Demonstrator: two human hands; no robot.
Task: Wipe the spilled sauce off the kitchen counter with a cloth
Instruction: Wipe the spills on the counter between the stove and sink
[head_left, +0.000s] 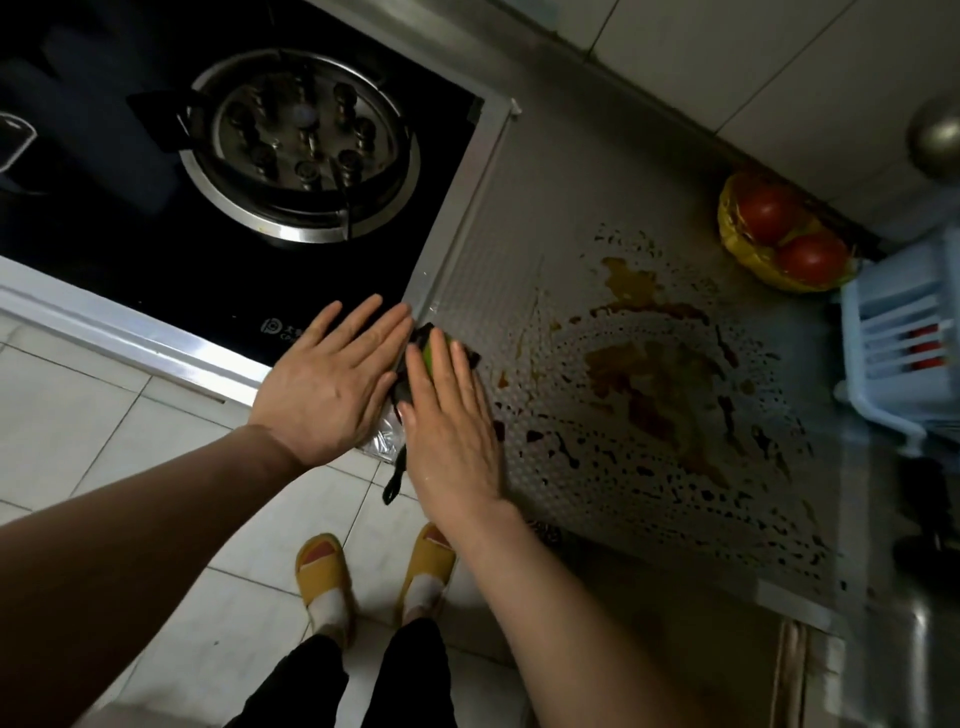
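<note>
Brown-orange sauce (644, 384) is spread in blotches and droplets over the patterned metal counter (519, 218). At the counter's left corner lies a dark cloth with a green patch (434, 345); a dark strip of it hangs off the edge. My right hand (452, 431) rests flat on top of the cloth, fingers stretched out and pointing away from me, left of the spill. My left hand (332, 384) is beside it with the palm showing and fingers spread, its fingertips at the cloth's left edge over the stove's rim. It holds nothing.
A black glass gas stove with a steel burner (301, 145) lies left of the counter. A yellow basket with two tomatoes (779, 234) stands at the back right, and a pale blue plastic rack (904, 332) at the right edge. Tiled floor and my yellow slippers are below.
</note>
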